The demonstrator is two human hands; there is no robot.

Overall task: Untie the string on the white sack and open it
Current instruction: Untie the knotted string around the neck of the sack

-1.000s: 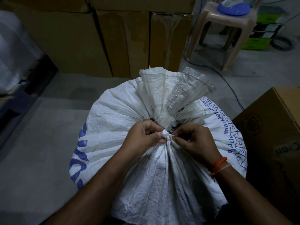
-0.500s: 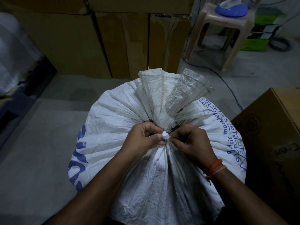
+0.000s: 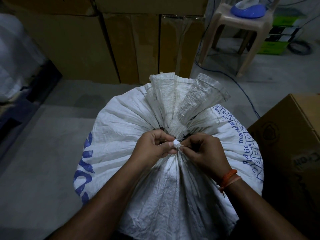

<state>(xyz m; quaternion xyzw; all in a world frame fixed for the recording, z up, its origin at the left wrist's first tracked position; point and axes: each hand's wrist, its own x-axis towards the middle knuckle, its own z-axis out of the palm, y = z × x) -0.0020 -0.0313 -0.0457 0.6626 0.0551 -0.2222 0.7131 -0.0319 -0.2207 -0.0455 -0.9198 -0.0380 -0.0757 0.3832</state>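
A full white woven sack (image 3: 121,129) with blue print stands on the floor right below me. Its neck is gathered tight and the loose top fans out behind the tie. A small white knot of string (image 3: 176,144) sits at the gathered neck. My left hand (image 3: 154,148) pinches the knot from the left with thumb and fingers. From the right, my right hand (image 3: 205,153) pinches the string beside the knot. An orange band circles the right wrist. The rest of the string is hidden under my fingers.
Tall cardboard boxes (image 3: 131,42) stand close behind the sack. Another cardboard box (image 3: 290,139) sits at the right, touching range of the sack. A beige plastic stool (image 3: 240,23) with a blue object stands at back right, a blue cable (image 3: 242,87) trailing across the grey floor.
Both hands stay at the knot with only small finger shifts. The sack remains tied and has not moved.
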